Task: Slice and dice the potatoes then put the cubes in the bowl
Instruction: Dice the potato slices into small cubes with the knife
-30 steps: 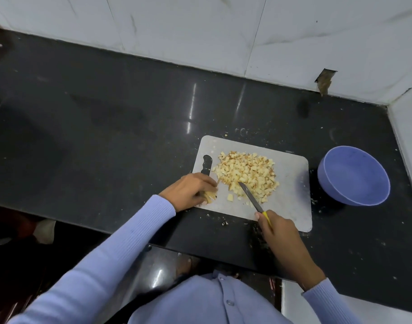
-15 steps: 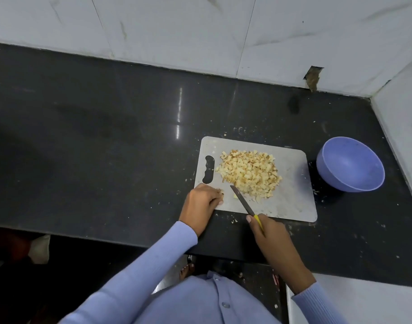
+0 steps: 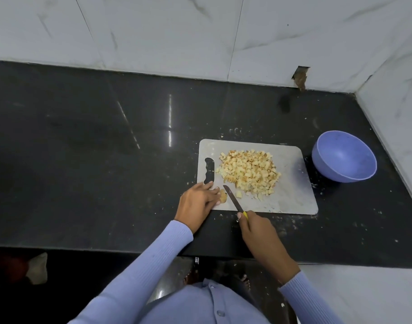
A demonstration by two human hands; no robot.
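Observation:
A heap of pale yellow potato cubes (image 3: 249, 173) lies on a grey cutting board (image 3: 291, 195). At the board's near left corner, my left hand (image 3: 199, 201) holds a small potato piece (image 3: 223, 196) down with its fingertips. My right hand (image 3: 256, 228) grips the yellow handle of a knife (image 3: 233, 198), whose dark blade points away from me and lies just right of that piece. An empty blue bowl (image 3: 344, 156) stands to the right of the board, tilted toward me.
The board lies on a black stone counter (image 3: 106, 160) strewn with small potato crumbs. White marble walls close the back and right sides, with a chipped hole (image 3: 299, 78) at the back. The counter's front edge runs under my forearms.
The blade has shifted left from the heap's edge to beside the small piece under my left hand. My left hand has slid toward the board's near corner. The camera view has moved.

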